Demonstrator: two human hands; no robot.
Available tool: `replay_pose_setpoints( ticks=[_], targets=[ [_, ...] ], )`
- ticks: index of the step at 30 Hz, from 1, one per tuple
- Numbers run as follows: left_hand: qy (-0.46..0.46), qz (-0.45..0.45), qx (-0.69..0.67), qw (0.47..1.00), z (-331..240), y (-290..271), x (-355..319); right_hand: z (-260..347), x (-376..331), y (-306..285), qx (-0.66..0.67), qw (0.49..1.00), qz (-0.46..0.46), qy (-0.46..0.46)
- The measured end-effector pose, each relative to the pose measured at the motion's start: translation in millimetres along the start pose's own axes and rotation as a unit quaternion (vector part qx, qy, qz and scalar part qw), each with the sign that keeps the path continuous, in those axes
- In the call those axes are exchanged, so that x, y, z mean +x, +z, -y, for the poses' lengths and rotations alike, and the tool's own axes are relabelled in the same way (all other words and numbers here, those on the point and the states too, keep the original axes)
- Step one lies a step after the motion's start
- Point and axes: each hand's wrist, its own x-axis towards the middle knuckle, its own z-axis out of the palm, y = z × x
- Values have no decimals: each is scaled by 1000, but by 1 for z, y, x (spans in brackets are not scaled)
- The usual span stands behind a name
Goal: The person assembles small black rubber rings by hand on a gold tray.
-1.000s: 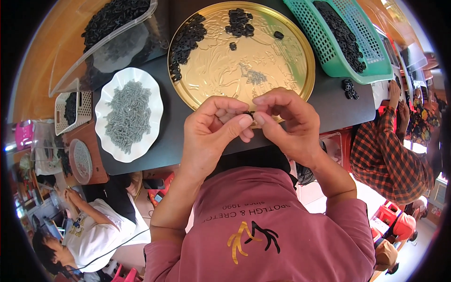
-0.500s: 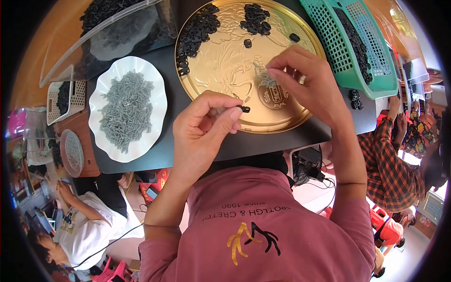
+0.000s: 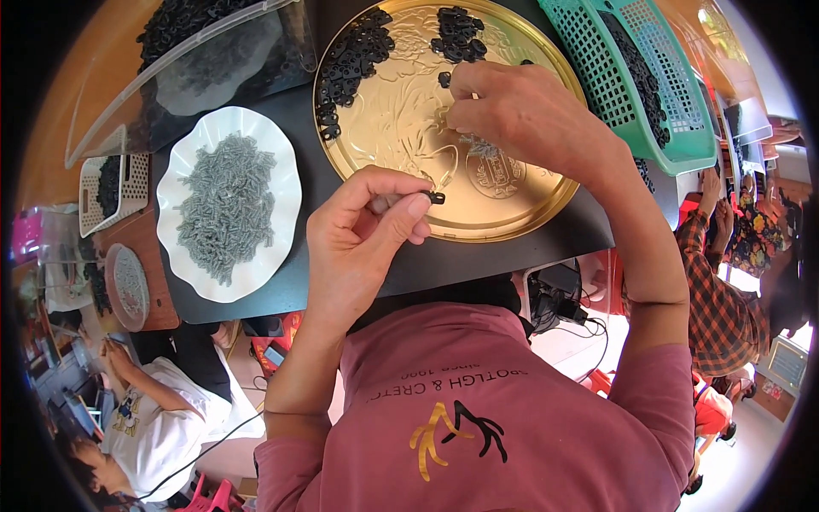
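Observation:
My left hand (image 3: 363, 226) is closed in a pinch on a small black plastic piece (image 3: 438, 198), just over the near rim of a round gold tray (image 3: 375, 141). My right hand (image 3: 520, 111) hangs over the tray with its fingers curled down. Its fingertips are close to a single black piece (image 3: 444, 79); what they grip, if anything, I cannot make out. Black pieces like it lie in a heap (image 3: 354, 60) along the tray's left side and in a smaller cluster (image 3: 458, 36) at the far side.
Left of the tray stands a white wavy-edged dish (image 3: 286, 230) full of small grey spring-like pieces. A clear bin (image 3: 111, 107) with black parts is behind it. A green perforated basket (image 3: 682, 158) stands at the right. Other people sit at both sides.
My right hand has moved left and away from me, from the small grey pieces on the tray toward the lone black piece. My left hand keeps its pinch, nearly in place.

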Motion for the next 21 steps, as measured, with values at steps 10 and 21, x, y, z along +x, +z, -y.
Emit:
replay_pose_setpoints(
  ticks=[10, 21],
  targets=[
    [-13, -17, -41, 999, 0, -4, 1, 4, -2, 13, 0, 999, -41, -12],
    [1, -21, -62, 998, -2, 2, 3, 19, 13, 21, -55, 995, -81, 25]
  ],
)
